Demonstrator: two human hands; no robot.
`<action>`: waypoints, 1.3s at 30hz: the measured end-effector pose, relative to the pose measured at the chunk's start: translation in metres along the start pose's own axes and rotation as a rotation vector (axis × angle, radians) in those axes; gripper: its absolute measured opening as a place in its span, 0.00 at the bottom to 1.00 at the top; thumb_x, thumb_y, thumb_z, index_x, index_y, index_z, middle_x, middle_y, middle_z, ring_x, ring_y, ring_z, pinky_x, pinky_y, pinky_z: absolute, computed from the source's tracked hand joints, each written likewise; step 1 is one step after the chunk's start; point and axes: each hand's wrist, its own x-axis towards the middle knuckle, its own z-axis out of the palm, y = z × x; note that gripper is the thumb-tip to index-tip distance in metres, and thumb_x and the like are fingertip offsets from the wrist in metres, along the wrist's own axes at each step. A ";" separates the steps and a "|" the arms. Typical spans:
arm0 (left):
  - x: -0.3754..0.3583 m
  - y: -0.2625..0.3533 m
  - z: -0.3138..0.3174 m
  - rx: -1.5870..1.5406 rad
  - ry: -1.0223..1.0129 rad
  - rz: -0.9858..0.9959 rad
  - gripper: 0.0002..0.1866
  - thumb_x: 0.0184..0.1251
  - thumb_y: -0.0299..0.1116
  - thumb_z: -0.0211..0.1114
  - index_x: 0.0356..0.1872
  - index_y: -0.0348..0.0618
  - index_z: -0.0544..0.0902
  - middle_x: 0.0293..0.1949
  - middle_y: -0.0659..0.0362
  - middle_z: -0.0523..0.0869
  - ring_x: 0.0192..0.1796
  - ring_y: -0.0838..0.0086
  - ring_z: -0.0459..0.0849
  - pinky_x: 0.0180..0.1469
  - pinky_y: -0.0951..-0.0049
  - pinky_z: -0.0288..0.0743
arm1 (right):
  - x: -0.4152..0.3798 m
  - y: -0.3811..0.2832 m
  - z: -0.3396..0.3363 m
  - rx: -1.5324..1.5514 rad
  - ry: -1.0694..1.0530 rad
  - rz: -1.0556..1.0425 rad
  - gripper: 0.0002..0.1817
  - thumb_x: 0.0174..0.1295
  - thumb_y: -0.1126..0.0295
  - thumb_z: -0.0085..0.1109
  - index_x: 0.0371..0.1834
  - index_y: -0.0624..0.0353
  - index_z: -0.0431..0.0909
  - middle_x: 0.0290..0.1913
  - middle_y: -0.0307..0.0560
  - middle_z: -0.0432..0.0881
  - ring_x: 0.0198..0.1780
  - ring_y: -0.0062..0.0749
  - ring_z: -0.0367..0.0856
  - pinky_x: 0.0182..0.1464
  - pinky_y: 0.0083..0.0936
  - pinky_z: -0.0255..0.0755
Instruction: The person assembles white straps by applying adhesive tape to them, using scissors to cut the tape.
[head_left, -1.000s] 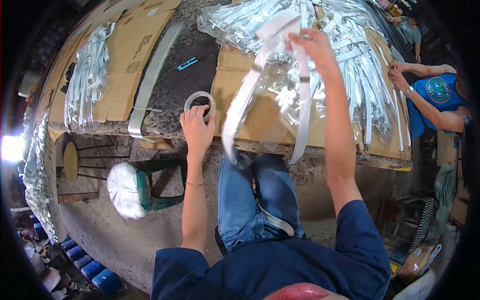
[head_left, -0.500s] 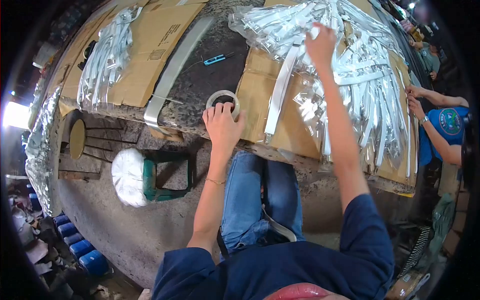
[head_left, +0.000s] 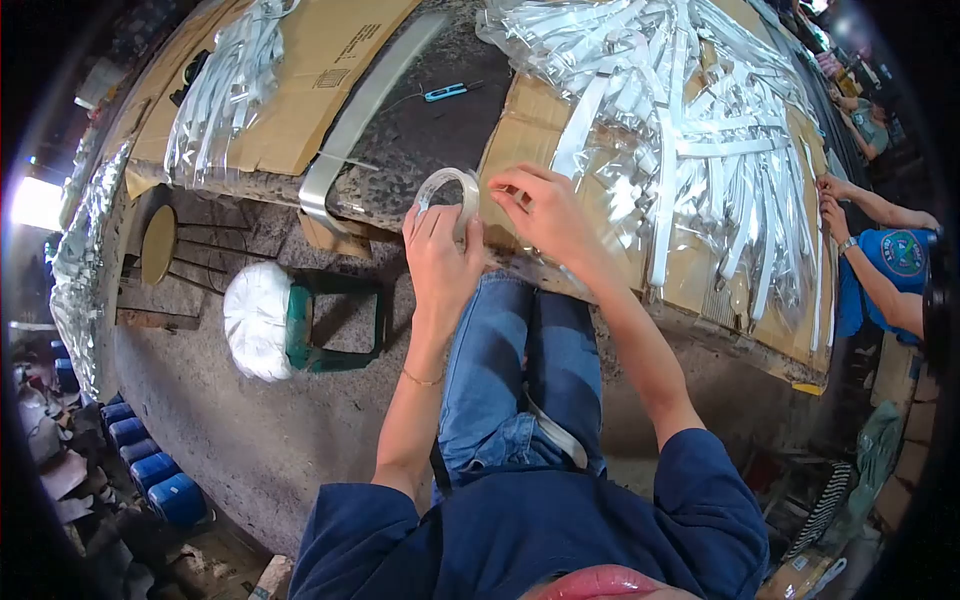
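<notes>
My left hand (head_left: 440,240) is closed around a roll of tape (head_left: 471,190), tilted up at the table's near edge. Close to the right of the roll is my right hand (head_left: 545,215), its fingers bent and the thumb a little apart; I see nothing between them. Beyond that hand, a flat silvery-white strap (head_left: 583,125) lies on the cardboard (head_left: 515,130), its near end hidden by the hand. A large heap of similar straps in clear plastic (head_left: 735,150) spreads to the right.
A blue-handled small tool (head_left: 446,92) lies on the dark table surface. More wrapped strips (head_left: 225,90) rest on cardboard at the left. A stool with a white cover (head_left: 258,320) stands below the table. At the right edge, another person's hands (head_left: 832,205) touch the table.
My right hand has come from the strap heap down and left to beside the tape roll. My left hand has tilted the roll up off the table.
</notes>
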 end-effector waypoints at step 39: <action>-0.115 0.101 -0.086 -0.084 -0.339 0.192 0.08 0.56 0.25 0.70 0.37 0.38 0.85 0.40 0.56 0.87 0.44 0.63 0.84 0.64 0.55 0.67 | -0.191 -0.057 0.004 0.947 0.190 0.508 0.12 0.70 0.71 0.58 0.51 0.66 0.78 0.41 0.43 0.83 0.40 0.21 0.82 0.40 0.21 0.81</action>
